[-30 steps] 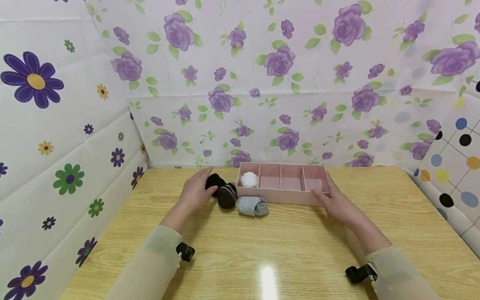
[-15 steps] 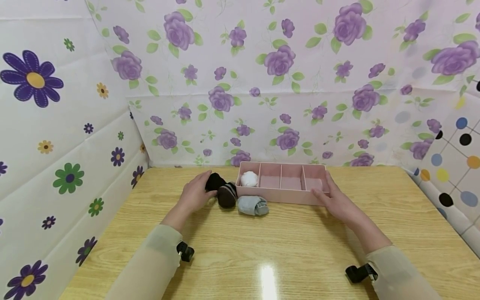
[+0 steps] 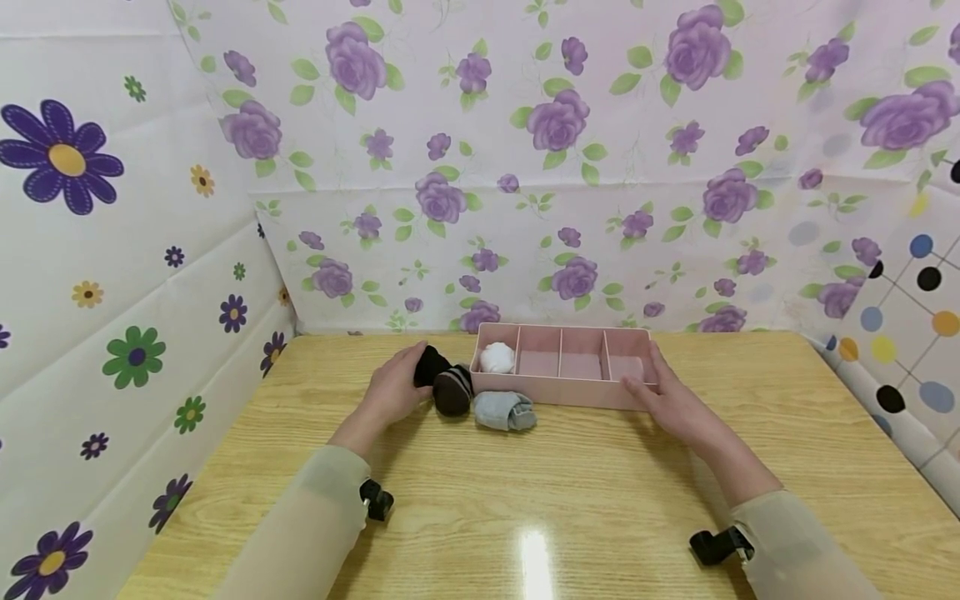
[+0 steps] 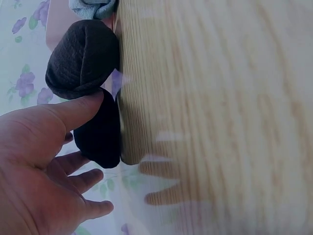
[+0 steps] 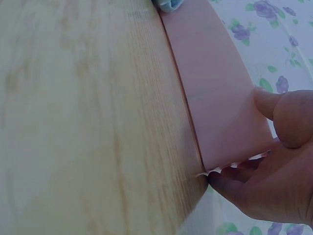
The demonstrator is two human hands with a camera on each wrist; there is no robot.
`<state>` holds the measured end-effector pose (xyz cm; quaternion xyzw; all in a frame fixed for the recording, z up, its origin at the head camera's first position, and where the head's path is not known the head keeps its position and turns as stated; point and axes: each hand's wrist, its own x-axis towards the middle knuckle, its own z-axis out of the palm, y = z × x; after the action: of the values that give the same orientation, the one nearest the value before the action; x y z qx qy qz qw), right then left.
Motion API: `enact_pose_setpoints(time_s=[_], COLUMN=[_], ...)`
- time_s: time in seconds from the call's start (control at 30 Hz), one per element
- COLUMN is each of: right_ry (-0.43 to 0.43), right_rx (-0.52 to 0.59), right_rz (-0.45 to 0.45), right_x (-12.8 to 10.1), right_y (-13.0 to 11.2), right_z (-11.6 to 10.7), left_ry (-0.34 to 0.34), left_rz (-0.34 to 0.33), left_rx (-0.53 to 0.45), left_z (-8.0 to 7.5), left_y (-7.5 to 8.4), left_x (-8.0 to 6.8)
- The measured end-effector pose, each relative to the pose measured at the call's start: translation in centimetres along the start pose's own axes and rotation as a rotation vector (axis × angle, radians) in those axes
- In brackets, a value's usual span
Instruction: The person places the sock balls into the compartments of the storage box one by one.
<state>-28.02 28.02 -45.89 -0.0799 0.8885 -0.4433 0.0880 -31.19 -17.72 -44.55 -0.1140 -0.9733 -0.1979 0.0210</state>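
Note:
My left hand (image 3: 393, 387) is at a rolled black sock (image 3: 431, 367), thumb on its near side and forefinger partly hidden behind it; the other fingers are spread in the left wrist view. Against the black sock leans a dark brown rolled sock (image 3: 453, 392) with grey stripes. A rolled light blue-grey sock (image 3: 504, 411) lies in front of the pink divided box (image 3: 555, 390). My right hand (image 3: 675, 407) grips the box's right end, thumb at the front rim and fingers around the end wall. In the leftmost compartment sits a white balled-up sock (image 3: 497, 358).
The box stands near the back of a wooden table (image 3: 480, 492), close to a flowered wall covering (image 3: 450, 200). More patterned sheeting hangs at left and right. Each sleeve cuff carries a small black camera, such as the left cuff camera (image 3: 377, 500).
My left hand has moved slightly right, closer in around the black sock. My right hand stays on the box, and the other socks keep their places.

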Motion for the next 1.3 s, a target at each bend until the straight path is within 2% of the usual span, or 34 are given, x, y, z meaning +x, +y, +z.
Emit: enact_pose_setpoints(time_s=[0.27, 0.73, 1.03, 1.3], right_ry=[0.002, 0.009, 0.016, 0.012], right_rx=[-0.001, 0.014, 0.018, 0.024], right_rz=[-0.005, -0.001, -0.007, -0.012], right_x=[-0.04, 0.04, 0.12, 0.07], right_y=[0.11, 0.14, 0.15, 0.19], right_z=[0.04, 0.03, 0.05, 0.04], left_ry=[-0.014, 0.004, 0.029, 0.08], left_rz=[-0.042, -0.072, -0.094, -0.112], left_rx=[-0.001, -0.007, -0.014, -0.009], left_z=[0.24, 0.79, 0.79, 0.51], left_y=[-0.09, -0.2, -0.35, -0.58], left_x=[0.44, 0.73, 0.76, 0.58])
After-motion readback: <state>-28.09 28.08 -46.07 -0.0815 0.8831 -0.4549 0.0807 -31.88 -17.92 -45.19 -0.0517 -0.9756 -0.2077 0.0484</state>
